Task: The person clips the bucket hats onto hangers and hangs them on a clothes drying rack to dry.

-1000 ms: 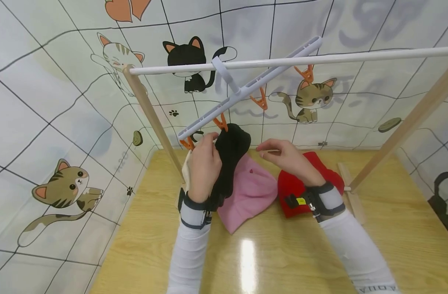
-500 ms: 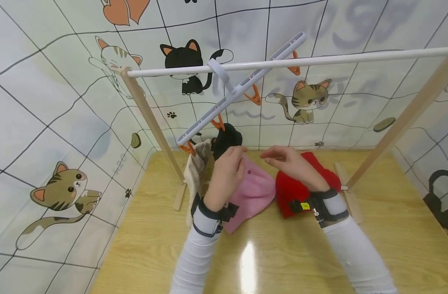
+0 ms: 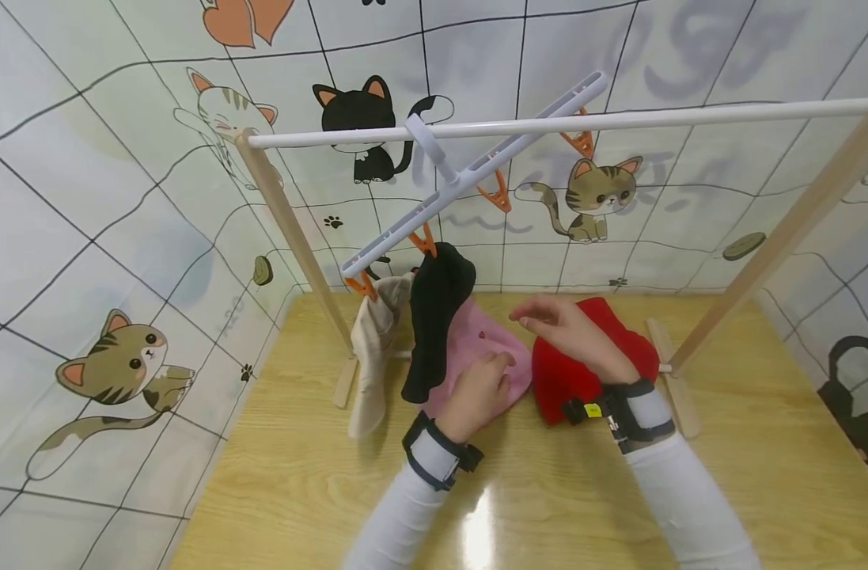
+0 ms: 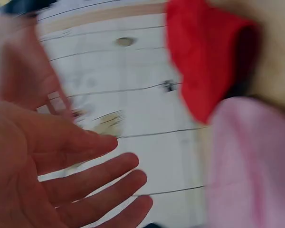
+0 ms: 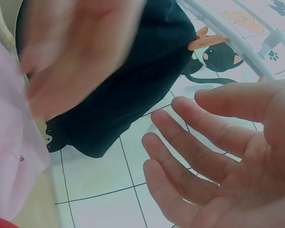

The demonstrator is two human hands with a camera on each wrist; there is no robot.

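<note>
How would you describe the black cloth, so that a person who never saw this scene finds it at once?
Find the white rail across the wooden frame; a pale clip hanger slants down from it to the left. The black cloth hangs from an orange clip near the hanger's low end. It is the only black piece, between a beige cloth hanging on its left and a pink cloth lying on the table.

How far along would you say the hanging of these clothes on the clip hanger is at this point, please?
Done: a beige cloth and a black garment hang from orange clips on the white clip hanger. In hand: nothing is gripped; the left hand is over the pink garment on the table, and the right hand is open above the red garment. Left: the pink and red pieces; two orange clips look free.
</note>
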